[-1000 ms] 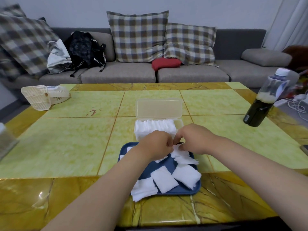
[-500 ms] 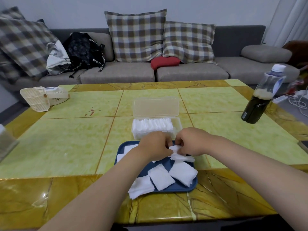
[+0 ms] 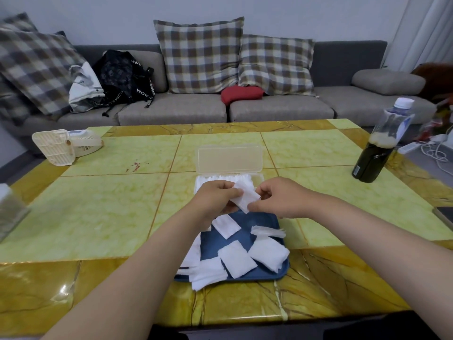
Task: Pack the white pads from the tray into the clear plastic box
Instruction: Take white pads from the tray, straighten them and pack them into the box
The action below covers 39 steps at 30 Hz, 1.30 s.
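Both hands hold 1 white pad above the far end of the blue tray. The left hand pinches its left edge; the right hand pinches its lower right corner, fingers closed on it. The pad's long axis runs diagonally, upper left to lower right. The clear plastic box lies just beyond the fingers, lid open and upright, with a row of pads standing on edge inside. Free space appears at its right end, nearer the right hand. Loose pads on the tray look soft, fibrous and roughly square. The counter is glossy tile.
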Available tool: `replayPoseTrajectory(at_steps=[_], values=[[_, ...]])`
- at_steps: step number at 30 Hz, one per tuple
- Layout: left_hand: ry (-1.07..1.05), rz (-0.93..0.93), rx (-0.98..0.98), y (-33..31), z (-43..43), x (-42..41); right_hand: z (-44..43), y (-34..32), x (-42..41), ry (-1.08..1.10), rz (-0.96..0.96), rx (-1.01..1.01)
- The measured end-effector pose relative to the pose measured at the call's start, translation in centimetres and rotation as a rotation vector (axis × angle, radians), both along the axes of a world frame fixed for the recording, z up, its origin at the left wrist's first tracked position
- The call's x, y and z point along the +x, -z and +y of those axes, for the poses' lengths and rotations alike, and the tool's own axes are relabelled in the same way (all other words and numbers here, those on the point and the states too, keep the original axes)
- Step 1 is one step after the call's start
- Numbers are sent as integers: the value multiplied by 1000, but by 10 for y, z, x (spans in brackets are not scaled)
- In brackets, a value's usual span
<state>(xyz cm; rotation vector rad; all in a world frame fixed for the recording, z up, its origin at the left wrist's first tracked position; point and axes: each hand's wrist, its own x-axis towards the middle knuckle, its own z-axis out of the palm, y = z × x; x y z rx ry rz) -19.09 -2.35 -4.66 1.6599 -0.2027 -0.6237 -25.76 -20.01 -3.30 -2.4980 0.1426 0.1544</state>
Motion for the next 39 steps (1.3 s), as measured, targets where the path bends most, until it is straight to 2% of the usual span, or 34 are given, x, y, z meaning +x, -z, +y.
replayPoseTrajectory(at_steps=[7,9,12,14,17,21,25,28,30,33,39], values=[[-42,-50,27,3,9,2,3,-13,-14,-177,318,-282],[-45,-54,29,3,11,2,5,-12,-16,-192,375,-311],[-56,-66,25,3,13,2,7,-14,-16,-198,373,-322],[-69,-83,24,4,15,3,8,-13,-14,-171,301,-320],[-100,-142,19,3,18,5,9,-15,-8,-88,172,-156],[-217,-290,50,3,23,10,18,-22,0,25,15,252],[-267,-362,52,2,29,14,30,-24,5,66,31,515],[-270,-272,-21,-1,28,15,37,-21,12,121,44,620],[-225,-130,-97,-3,28,15,40,-18,17,176,26,656],[-162,12,-175,-5,30,16,43,-15,23,236,-25,587],[-153,43,-129,-2,40,20,45,-18,29,229,-81,471]])
